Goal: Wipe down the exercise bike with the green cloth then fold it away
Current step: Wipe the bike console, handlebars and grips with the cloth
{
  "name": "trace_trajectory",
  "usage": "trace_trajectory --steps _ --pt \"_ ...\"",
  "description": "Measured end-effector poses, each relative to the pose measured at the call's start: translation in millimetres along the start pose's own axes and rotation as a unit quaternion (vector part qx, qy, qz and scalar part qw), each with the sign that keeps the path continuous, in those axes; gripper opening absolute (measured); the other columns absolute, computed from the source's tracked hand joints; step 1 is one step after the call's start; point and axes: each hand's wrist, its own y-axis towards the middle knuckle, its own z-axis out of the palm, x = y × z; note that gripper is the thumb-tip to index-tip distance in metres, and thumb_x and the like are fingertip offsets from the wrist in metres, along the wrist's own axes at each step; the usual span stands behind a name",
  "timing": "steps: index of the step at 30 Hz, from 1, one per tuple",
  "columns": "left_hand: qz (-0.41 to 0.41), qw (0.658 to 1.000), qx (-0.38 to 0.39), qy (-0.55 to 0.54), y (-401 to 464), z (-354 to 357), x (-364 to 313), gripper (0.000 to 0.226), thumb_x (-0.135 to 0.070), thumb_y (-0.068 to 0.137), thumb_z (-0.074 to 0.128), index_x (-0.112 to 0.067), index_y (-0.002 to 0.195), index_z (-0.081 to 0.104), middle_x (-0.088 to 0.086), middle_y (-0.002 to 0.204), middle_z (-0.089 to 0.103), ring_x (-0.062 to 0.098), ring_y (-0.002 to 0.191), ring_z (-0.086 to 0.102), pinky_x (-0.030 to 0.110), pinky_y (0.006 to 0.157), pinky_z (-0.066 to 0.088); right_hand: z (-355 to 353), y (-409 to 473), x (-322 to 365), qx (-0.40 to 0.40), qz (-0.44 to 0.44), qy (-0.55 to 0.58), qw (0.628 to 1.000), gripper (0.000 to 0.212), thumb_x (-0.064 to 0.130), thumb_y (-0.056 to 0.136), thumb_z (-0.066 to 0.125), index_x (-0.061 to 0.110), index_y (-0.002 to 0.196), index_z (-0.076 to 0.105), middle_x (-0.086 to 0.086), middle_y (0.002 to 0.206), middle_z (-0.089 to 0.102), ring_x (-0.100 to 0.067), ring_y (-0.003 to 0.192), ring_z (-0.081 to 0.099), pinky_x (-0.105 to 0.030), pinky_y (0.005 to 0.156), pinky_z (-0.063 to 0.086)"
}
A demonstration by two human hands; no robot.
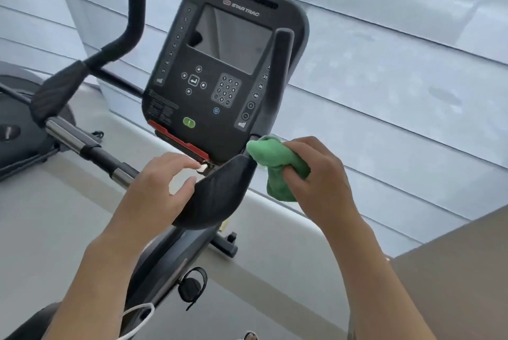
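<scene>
Just below the right corner of the console, the crumpled green microfibre cloth (277, 167) is bunched in the right hand (319, 171), whose fingers (295, 174) curl tightly round it. The wad presses against the base of the right black padded handlebar upright (279, 78), where it meets the curved black arm pad (217, 196).

The cloth has no clear shape now; its long axis runs roughly from far-left, at the bar, down toward near-right, a loose tail hanging below the fist. To my eye the job would go better with the cloth opened flatter and wrapped round the bar, then drawn along its length, not dabbed as a ball. That joint is a grime trap and wants a twist of the wrist.

The left hand (162, 183) rests at the left edge of the arm pad, fingers loosely spread and holding nothing, seemingly steadying. Beyond stands the dark grey exercise bike console (220, 64), its screen tilted toward the rider, and the left handlebar (90, 64) reaches far-left.
</scene>
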Motion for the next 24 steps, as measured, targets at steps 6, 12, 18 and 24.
trace_trajectory --steps 6,12,18,24 --pt "-0.103 0.992 -0.036 0.067 -23 -1 6 0.024 -0.010 0.092 0.073 -0.024 0.112 0.073 -0.010 0.117 0.069 0.008 0.112 0.057 0.017 0.104 0.039 34 55 -8 -0.010 -0.097 0.029 0.995 0.033 0.021 0.084 0.069 0.023 0.117 0.076 0.012 0.118 0.065 -0.015 0.113 0.058 -0.047 0.100 0.046" --pt "-0.130 0.988 -0.028 0.078 -47 8 15 0.025 -0.003 0.093 0.070 -0.022 0.108 0.077 -0.014 0.118 0.066 0.003 0.123 0.049 0.003 0.111 0.023 83 67 -10 0.082 -0.109 0.016 0.991 0.033 0.031 0.080 0.073 0.033 0.114 0.072 0.020 0.123 0.063 -0.009 0.131 0.053 -0.045 0.127 0.013" --pt "-0.124 0.992 -0.015 0.030 -25 7 33 0.030 0.000 0.097 0.064 -0.026 0.101 0.076 -0.018 0.104 0.069 0.002 0.114 0.055 0.018 0.100 0.041 84 53 4 0.063 -0.114 -0.041 0.991 0.029 0.037 0.082 0.061 0.034 0.108 0.071 0.019 0.115 0.064 -0.011 0.116 0.055 -0.034 0.102 0.034" --pt "-0.151 0.982 0.019 -0.116 -13 -1 52 0.032 -0.007 0.106 0.052 -0.028 0.103 0.076 -0.010 0.111 0.066 0.002 0.107 0.062 0.006 0.085 0.045 102 28 31 0.021 -0.109 -0.202 0.973 0.026 0.038 0.084 0.061 0.027 0.104 0.073 0.009 0.120 0.066 -0.024 0.116 0.054 -0.043 0.093 0.036"
